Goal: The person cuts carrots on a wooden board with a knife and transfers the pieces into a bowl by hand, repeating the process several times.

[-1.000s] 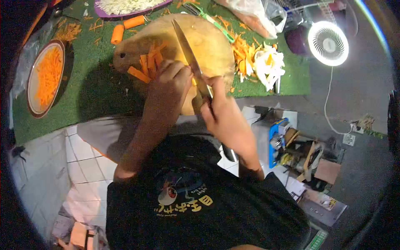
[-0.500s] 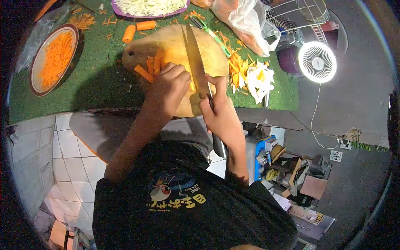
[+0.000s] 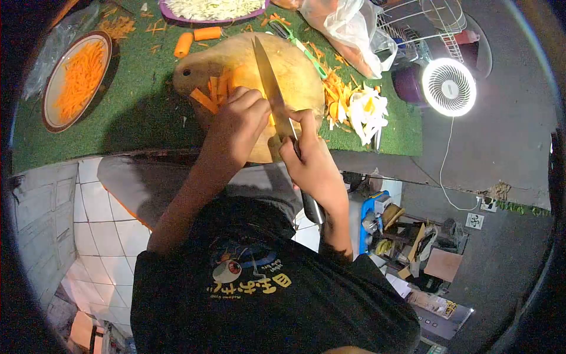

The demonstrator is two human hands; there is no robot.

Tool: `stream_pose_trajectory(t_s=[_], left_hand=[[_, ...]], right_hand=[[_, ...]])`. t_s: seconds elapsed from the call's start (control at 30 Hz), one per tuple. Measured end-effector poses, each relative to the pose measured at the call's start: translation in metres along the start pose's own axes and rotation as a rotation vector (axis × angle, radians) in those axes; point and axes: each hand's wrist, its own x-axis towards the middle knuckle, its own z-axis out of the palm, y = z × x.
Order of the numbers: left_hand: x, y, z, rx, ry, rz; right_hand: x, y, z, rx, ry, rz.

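My right hand [image 3: 312,153] is wrapped round the black handle of a long kitchen knife [image 3: 271,82]. Its blade slants over a round wooden cutting board [image 3: 295,62], close beside my left hand [image 3: 242,121]. With fingers curled, my left hand presses down on a carrot piece, mostly hidden, of which a small orange edge shows next to the blade. Cut carrot slabs [image 3: 218,88] lie on the board just left of my left hand. Behind the board are two carrot chunks [image 3: 184,45] and a green-handled peeler [image 3: 298,44].
A brown-rimmed plate [image 3: 48,112] of carrot strips stands at the left. At the back is a purple tray [image 3: 194,22] of shredded pale vegetable. Peelings [image 3: 365,115] lie right of the board, near a plastic bag [image 3: 354,29], a wire rack [image 3: 424,17] and a lit round fan-shaped lamp [image 3: 449,88].
The knife's tip has swung slightly to the left, and the blade now slants more across the board. My left hand has stayed nearly in place.
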Motion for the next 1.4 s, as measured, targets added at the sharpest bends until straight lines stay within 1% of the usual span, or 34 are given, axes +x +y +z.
stream_pose_trajectory(t_s=[0.03, 0.1, 0.23, 0.3, 0.43, 0.53, 0.57, 0.6, 0.63, 0.7, 0.77, 0.8, 0.87, 1.0, 1.07, 1.1, 1.13, 1.17, 1.2, 1.3, 1.37, 1.4], left_hand=[[0.0, -0.002, 0.0, -0.024, -0.022, 0.005], [-0.001, -0.002, 0.0, -0.048, -0.044, 0.009], [-0.001, 0.0, 0.0, -0.055, -0.036, 0.001], [-0.001, 0.001, -0.001, -0.059, -0.039, -0.001], [0.0, -0.002, 0.0, -0.063, -0.06, -0.002], [-0.002, -0.007, 0.003, -0.046, -0.05, 0.027], [-0.003, -0.009, 0.004, -0.032, -0.048, 0.052], [-0.003, -0.009, 0.005, -0.034, -0.05, 0.047], [-0.002, -0.008, 0.005, -0.012, -0.036, 0.043], [-0.003, -0.005, 0.005, 0.004, -0.042, 0.046], [-0.001, -0.001, 0.001, -0.022, -0.08, -0.04], [0.0, -0.002, 0.001, -0.018, -0.087, -0.022], [-0.001, -0.006, 0.001, 0.095, -0.102, -0.023], [0.0, 0.001, -0.003, 0.08, -0.157, 0.063], [-0.002, 0.001, 0.003, 0.089, -0.098, -0.155], [-0.003, 0.001, 0.004, 0.089, -0.102, -0.154], [-0.004, 0.0, 0.005, 0.077, -0.099, -0.173], [-0.004, -0.001, 0.005, 0.066, -0.095, -0.192], [-0.004, 0.0, 0.004, 0.069, -0.098, -0.191], [-0.001, 0.002, 0.002, 0.082, -0.102, -0.151], [-0.001, 0.003, 0.006, 0.143, -0.039, -0.092], [-0.001, 0.003, 0.006, 0.152, -0.041, -0.086]], right_hand=[[0.0, -0.002, -0.001, -0.001, -0.001, 0.0], [0.0, -0.007, -0.003, 0.021, -0.061, 0.112], [-0.001, -0.003, 0.0, 0.03, -0.053, 0.105], [-0.002, -0.002, 0.001, 0.023, -0.03, 0.039], [-0.002, 0.003, 0.003, -0.022, -0.028, 0.049], [0.0, 0.004, 0.009, -0.021, -0.049, 0.104], [0.003, 0.016, 0.015, -0.139, 0.073, -0.139], [0.008, 0.013, 0.017, -0.254, 0.197, -0.381], [0.011, 0.009, 0.015, -0.253, 0.196, -0.377], [0.011, -0.004, 0.009, 0.017, -0.005, 0.057], [0.016, -0.005, 0.01, 0.032, 0.009, 0.068], [0.02, -0.005, 0.01, 0.044, 0.011, 0.072], [0.027, -0.004, 0.006, 0.073, 0.031, 0.057], [0.022, -0.01, -0.004, 0.119, 0.057, 0.052], [0.019, -0.006, -0.005, 0.1, 0.094, 0.008], [0.017, -0.006, -0.005, 0.07, 0.115, -0.033], [0.015, -0.008, -0.006, 0.072, 0.116, -0.032], [0.014, -0.011, -0.007, 0.087, 0.091, 0.011], [0.012, -0.013, -0.007, 0.104, 0.067, 0.054], [0.01, -0.007, -0.008, 0.144, 0.077, 0.065], [0.006, -0.001, -0.01, 0.163, 0.111, 0.039], [0.005, 0.001, -0.012, 0.177, 0.141, 0.017]])
